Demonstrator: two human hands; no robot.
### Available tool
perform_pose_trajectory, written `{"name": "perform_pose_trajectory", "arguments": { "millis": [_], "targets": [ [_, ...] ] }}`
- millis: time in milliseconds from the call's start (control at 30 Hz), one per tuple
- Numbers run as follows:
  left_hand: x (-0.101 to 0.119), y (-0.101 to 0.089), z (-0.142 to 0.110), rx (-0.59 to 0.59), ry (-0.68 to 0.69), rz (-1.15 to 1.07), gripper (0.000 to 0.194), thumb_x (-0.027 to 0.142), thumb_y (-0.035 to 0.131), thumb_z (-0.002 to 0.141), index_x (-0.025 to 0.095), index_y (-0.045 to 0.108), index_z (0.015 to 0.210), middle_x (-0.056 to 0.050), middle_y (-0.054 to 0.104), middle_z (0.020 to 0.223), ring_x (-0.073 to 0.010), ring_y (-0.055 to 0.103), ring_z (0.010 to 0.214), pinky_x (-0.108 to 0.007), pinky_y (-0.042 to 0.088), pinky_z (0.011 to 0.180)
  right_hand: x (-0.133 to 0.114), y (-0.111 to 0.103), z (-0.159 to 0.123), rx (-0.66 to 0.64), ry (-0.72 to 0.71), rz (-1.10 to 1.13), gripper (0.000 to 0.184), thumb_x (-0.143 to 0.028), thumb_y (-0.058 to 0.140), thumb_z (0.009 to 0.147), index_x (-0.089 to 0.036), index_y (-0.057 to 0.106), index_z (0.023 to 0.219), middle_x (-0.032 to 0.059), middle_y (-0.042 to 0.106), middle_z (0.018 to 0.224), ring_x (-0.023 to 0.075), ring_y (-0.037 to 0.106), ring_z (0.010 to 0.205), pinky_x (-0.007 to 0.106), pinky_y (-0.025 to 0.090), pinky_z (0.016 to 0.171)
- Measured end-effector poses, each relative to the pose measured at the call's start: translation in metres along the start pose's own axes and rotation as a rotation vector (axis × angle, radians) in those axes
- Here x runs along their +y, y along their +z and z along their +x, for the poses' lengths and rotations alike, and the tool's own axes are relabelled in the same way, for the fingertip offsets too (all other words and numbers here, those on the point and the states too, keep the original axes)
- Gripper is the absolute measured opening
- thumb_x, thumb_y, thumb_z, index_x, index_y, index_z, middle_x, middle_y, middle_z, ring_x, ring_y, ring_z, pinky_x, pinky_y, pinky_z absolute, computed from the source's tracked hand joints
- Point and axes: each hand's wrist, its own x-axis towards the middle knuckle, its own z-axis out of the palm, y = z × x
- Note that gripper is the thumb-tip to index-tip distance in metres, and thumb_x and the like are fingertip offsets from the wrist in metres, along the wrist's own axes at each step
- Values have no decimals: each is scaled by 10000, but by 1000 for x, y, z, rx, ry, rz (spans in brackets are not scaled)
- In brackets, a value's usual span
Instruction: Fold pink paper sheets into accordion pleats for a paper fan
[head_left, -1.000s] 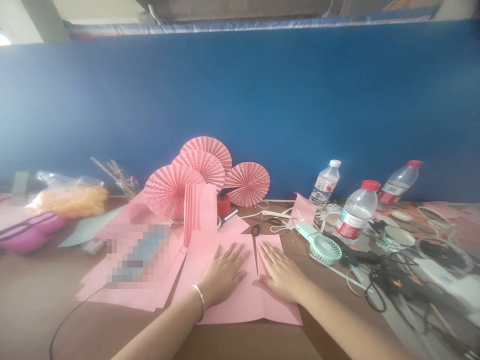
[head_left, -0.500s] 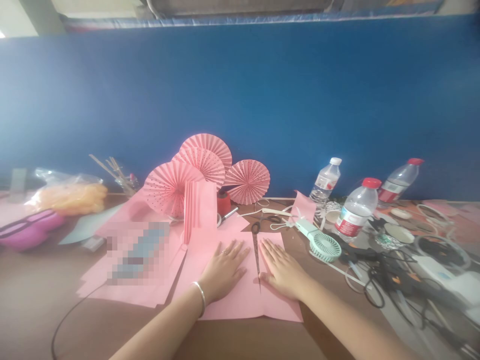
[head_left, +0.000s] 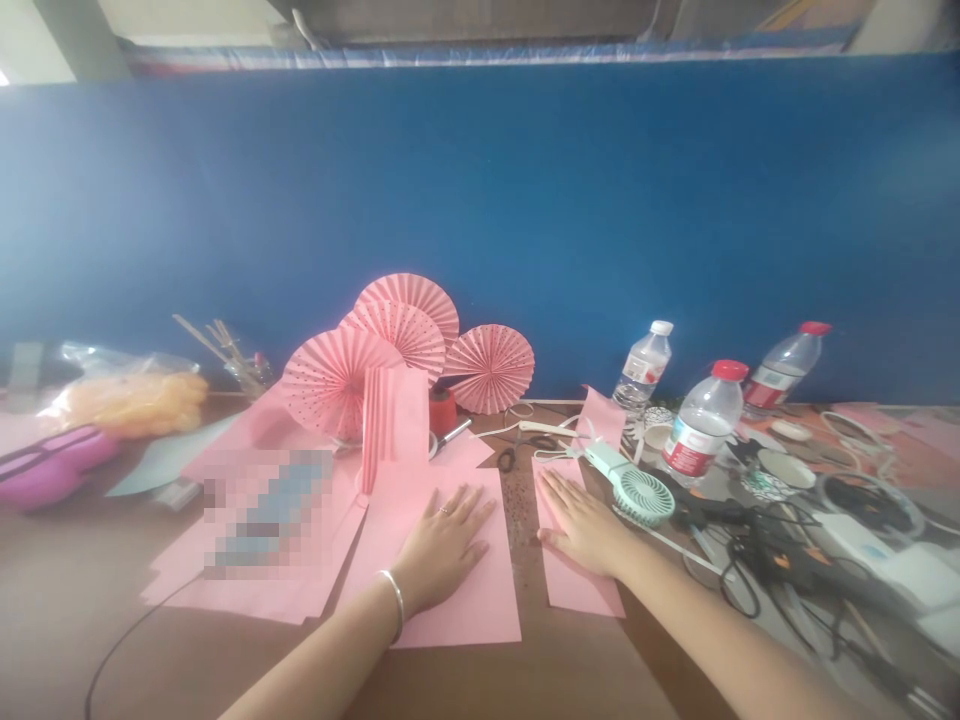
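Two pink paper pieces lie side by side on the brown table (head_left: 570, 670) with a bare gap between them. My left hand (head_left: 442, 545), a bangle on its wrist, lies flat and open on the wider left piece (head_left: 480, 600). My right hand (head_left: 585, 525) rests flat and open on the narrow right strip (head_left: 574, 590). Black scissors (head_left: 508, 456) lie just beyond the gap. A folded pleated pink strip (head_left: 390, 425) stands up behind the left piece.
Three pink paper fans (head_left: 409, 345) lean on the blue wall. A mint hand-held fan (head_left: 637, 490), water bottles (head_left: 701, 425), cables (head_left: 780, 560) and tape rolls crowd the right. More pink sheets (head_left: 255, 590), a yellow bag (head_left: 127, 400) and a purple case (head_left: 45, 465) lie left.
The pink sheet has come apart into two pieces: my right hand slid the narrow strip to the right, opening a gap. My left hand stayed on the wider piece.
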Motion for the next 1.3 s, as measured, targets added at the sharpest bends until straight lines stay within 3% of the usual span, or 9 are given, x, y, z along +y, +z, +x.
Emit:
{"name": "perform_pose_trajectory", "arguments": {
  "millis": [133, 267, 367, 433, 567, 733, 867, 1033, 1300],
  "targets": [
    [2, 0, 0, -5, 1, -16, 499, 391, 264, 896, 320, 126, 1371, -10, 138, 1454, -243, 100, 1324, -520, 84, 1043, 23, -4, 18, 27, -39, -32, 759, -597, 233, 835, -75, 164, 1381, 132, 164, 1432, 254, 173, 1307, 405, 212, 1059],
    [13, -4, -1, -26, 69, -60, 504, 386, 277, 892, 330, 125, 1369, 4, 134, 1454, -235, 87, 1326, -504, 73, 1052, 34, -14, 29, 207, -64, -122, 607, -441, 427, 834, -127, 310, 1341, 121, 321, 1385, 267, 259, 1278, 444, 219, 1045],
    [26, -3, 0, -49, 89, -110, 523, 407, 281, 885, 324, 111, 1373, -7, 113, 1457, -249, 65, 1327, -528, 60, 1046, 24, -22, 32, 341, -60, -142, 475, -167, 445, 817, -160, 398, 1290, 99, 372, 1361, 257, 262, 1275, 451, 189, 1050],
    [37, -1, 5, -74, 84, -146, 568, 454, 296, 867, 304, 100, 1378, -26, 84, 1460, -273, 34, 1326, -560, 53, 1031, 9, -24, 34, 364, -71, -86, 452, -92, 417, 797, -168, 459, 1241, 92, 410, 1332, 245, 301, 1253, 431, 220, 1040],
    [59, 4, 22, -114, 79, -208, 661, 519, 332, 827, 219, 136, 1383, -86, 119, 1453, -303, 30, 1322, -573, 48, 1025, -17, -16, 38, 336, -8, 138, 363, -229, 416, 843, -156, 499, 1189, 91, 546, 1175, 210, 492, 1065, 344, 392, 918],
    [72, 6, 41, 85, -92, -251, 486, 299, 345, 837, 119, 329, 1288, -139, 363, 1334, -264, 261, 1264, -438, 176, 1049, -19, -2, 40, 377, 50, 171, 301, -198, 361, 870, -140, 558, 1089, 95, 586, 1063, 213, 511, 982, 345, 401, 858],
    [59, 4, 42, 98, -101, -275, 457, 181, 352, 797, 141, 375, 1252, -115, 432, 1271, -227, 399, 1165, -353, 319, 976, -15, -1, 39, 359, 17, 79, 320, -173, 426, 836, -150, 512, 1144, 94, 566, 1092, 232, 486, 1000, 355, 379, 846],
    [30, 10, 34, 42, 27, -176, 566, 383, 345, 855, 227, 178, 1372, -51, 242, 1425, -250, 185, 1302, -456, 144, 1058, -17, 0, 38, 374, 89, 12, 319, -268, 439, 852, -170, 507, 1147, 98, 541, 1143, 244, 466, 1039, 367, 355, 852],
    [-16, 13, -1, 64, -137, -65, 599, 474, 267, 869, 200, 135, 1385, -53, 148, 1447, -226, 106, 1324, -433, 103, 1071, -18, -1, 34, 390, 109, 3, 308, -323, 474, 840, -199, 521, 1119, 83, 559, 1109, 247, 465, 1017, 371, 338, 815]
  ]
}}
